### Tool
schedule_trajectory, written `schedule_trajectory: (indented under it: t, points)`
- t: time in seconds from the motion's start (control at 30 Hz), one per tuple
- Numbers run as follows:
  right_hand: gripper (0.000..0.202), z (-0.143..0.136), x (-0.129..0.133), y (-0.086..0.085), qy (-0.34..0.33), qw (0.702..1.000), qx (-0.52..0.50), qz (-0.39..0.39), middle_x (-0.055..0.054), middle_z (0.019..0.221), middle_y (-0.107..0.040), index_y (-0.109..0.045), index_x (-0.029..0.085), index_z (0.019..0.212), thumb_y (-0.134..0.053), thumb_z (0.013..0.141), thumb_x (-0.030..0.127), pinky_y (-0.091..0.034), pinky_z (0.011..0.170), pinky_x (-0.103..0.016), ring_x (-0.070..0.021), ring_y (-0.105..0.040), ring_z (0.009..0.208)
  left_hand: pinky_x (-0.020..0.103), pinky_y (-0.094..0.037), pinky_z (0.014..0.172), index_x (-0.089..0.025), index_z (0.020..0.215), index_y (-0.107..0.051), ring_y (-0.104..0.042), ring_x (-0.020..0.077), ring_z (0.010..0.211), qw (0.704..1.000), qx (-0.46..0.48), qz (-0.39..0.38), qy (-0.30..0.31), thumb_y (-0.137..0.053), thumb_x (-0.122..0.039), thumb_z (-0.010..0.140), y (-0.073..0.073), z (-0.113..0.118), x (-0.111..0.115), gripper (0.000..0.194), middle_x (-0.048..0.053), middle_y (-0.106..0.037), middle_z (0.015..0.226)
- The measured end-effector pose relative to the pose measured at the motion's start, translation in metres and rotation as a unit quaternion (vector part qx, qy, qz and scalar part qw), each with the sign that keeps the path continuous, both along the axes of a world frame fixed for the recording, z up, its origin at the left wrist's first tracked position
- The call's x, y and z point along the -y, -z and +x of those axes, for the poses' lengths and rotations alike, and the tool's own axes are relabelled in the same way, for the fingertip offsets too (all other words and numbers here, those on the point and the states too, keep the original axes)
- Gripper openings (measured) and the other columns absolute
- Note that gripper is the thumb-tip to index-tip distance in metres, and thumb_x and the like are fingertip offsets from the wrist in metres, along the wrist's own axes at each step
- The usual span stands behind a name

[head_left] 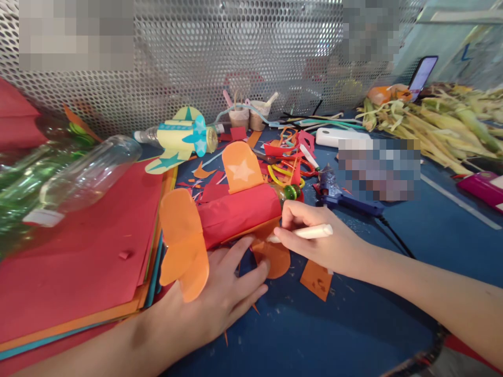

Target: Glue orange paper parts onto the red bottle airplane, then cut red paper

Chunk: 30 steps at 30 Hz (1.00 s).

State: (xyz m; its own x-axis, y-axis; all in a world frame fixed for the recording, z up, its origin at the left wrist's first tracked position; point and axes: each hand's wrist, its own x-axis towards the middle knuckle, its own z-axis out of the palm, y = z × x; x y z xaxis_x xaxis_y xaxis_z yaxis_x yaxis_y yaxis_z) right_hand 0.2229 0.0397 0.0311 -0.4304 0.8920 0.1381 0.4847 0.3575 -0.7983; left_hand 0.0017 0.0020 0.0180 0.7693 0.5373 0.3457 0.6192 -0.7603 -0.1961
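A bottle wrapped in red paper (239,212) lies on its side, with its green-capped neck (292,192) to the right. An orange wing with a pale star (241,166) stands up from its far side, and orange tail pieces (183,230) sit at its left end. My right hand (320,233) is closed round a white marker (312,231), whose tip points at the near orange wing (273,256). Beside that wing, my left hand (231,283) lies with fingers spread, its fingertips touching the wing's edge.
A paper stack (90,235) and clear bottle (88,173) are at left. Behind are a yellow paper-covered bottle (176,137), paper scraps (214,191) and scissors (283,175). A blue glue gun (349,201) with its cord lies right, near corn husks (432,123). An orange scrap (316,280) lies in front.
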Motion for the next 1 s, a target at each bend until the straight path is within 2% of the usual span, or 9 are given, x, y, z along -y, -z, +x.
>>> schedule_trajectory:
  t: [0.17,0.5,0.7,0.83,1.0]
  points:
    - [0.025,0.0006,0.0003,0.0001,0.006,1.000,0.002,0.014,0.009,0.054,-0.047,-0.037,0.022,0.068,-0.056,0.084,0.021,-0.030,0.047,-0.020,-0.0066,-0.038,0.047,0.034,-0.055,0.062,-0.028,0.107,-0.065,-0.066,0.0201,0.075,1.000,0.000,-0.006,0.007,-0.033,-0.033,0.097,-0.0003,-0.0001,-0.0006,0.033,0.011,-0.063,0.114]
    - [0.025,0.0011,-0.0003,-0.0007,0.020,1.000,0.008,0.014,0.008,0.053,-0.045,-0.036,0.023,0.067,-0.055,0.082,0.021,-0.029,0.047,-0.020,-0.0078,-0.039,0.046,0.036,-0.054,0.069,-0.028,0.107,-0.064,-0.065,0.0228,0.084,1.000,0.008,-0.007,0.001,-0.035,-0.031,0.097,0.0031,0.0000,0.0001,0.031,0.011,-0.061,0.116]
    - [0.023,0.0007,-0.0007,-0.0010,0.016,1.000,0.005,0.008,0.007,0.054,-0.047,-0.038,0.023,0.068,-0.055,0.083,0.023,-0.030,0.048,-0.021,-0.0091,-0.044,0.048,0.034,-0.052,0.070,-0.028,0.108,-0.064,-0.063,0.0207,0.082,1.000,0.003,-0.006,0.007,-0.037,-0.031,0.097,0.0001,-0.0009,-0.0013,0.030,0.010,-0.060,0.117]
    - [0.024,0.0010,-0.0011,-0.0005,0.023,1.000,-0.001,0.013,0.008,0.054,-0.046,-0.037,0.023,0.067,-0.055,0.082,0.022,-0.030,0.047,-0.021,-0.0082,-0.042,0.047,0.033,-0.052,0.072,-0.027,0.107,-0.065,-0.063,0.0212,0.086,1.000,0.001,0.005,0.013,-0.037,-0.031,0.097,-0.0003,0.0004,-0.0008,0.030,0.010,-0.060,0.116]
    - [0.024,0.0006,-0.0008,-0.0006,0.023,1.000,0.000,0.017,0.008,0.053,-0.044,-0.036,0.022,0.066,-0.055,0.081,0.019,-0.029,0.047,-0.021,-0.0074,-0.040,0.047,0.033,-0.052,0.067,-0.028,0.107,-0.064,-0.064,0.0211,0.082,1.000,0.006,0.004,0.005,-0.035,-0.032,0.097,0.0019,0.0004,-0.0002,0.031,0.010,-0.061,0.115]
